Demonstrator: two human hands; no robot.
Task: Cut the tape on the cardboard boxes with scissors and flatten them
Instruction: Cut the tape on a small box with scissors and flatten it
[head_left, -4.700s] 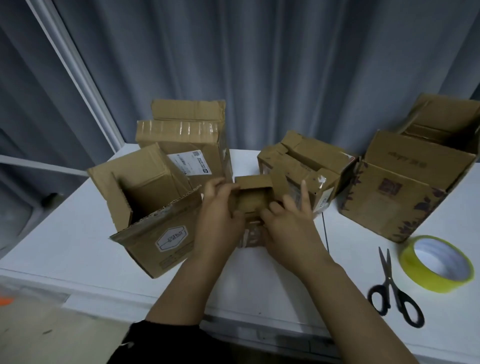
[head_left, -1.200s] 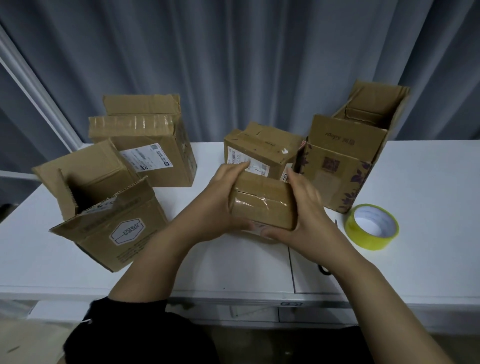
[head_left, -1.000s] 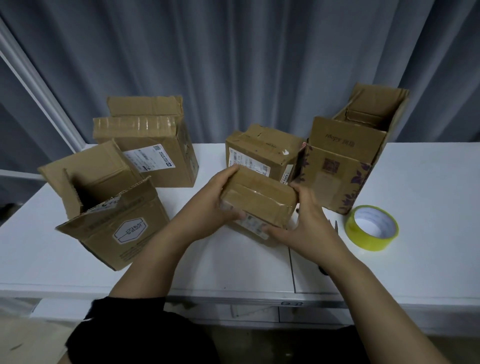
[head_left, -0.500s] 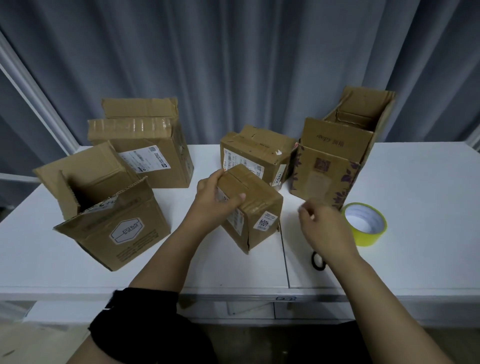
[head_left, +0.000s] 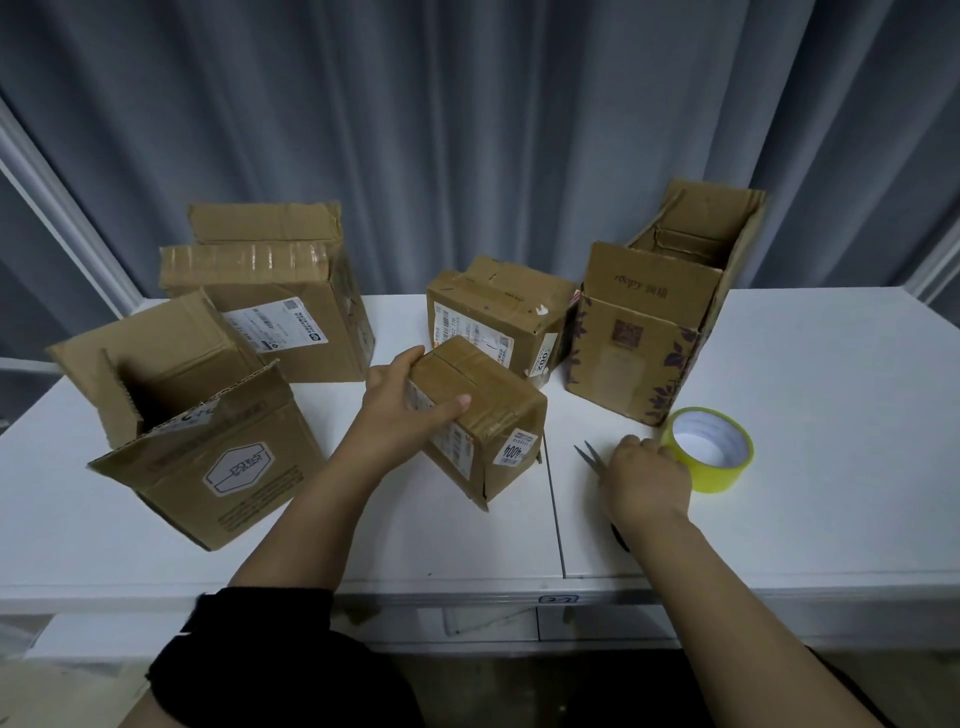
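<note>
My left hand (head_left: 402, 410) grips a small taped cardboard box (head_left: 483, 415) that stands tilted on one edge at the middle of the white table (head_left: 831, 395). Brown tape runs over its top seam. My right hand (head_left: 647, 483) lies curled over the black-handled scissors (head_left: 589, 456) on the table to the box's right. The blade tips stick out past my knuckles and a bit of the handle shows under my wrist.
A yellow tape roll (head_left: 714, 451) lies just right of my right hand. An open box (head_left: 197, 431) lies at the left, a taped box (head_left: 270, 306) behind it, a closed box (head_left: 493, 306) at centre back, and a tall open box (head_left: 649, 322) at the right.
Both hands turned the small box over. My right hand then let go of it and dropped onto the scissors, whose blades have swung left. My left hand keeps holding the box.
</note>
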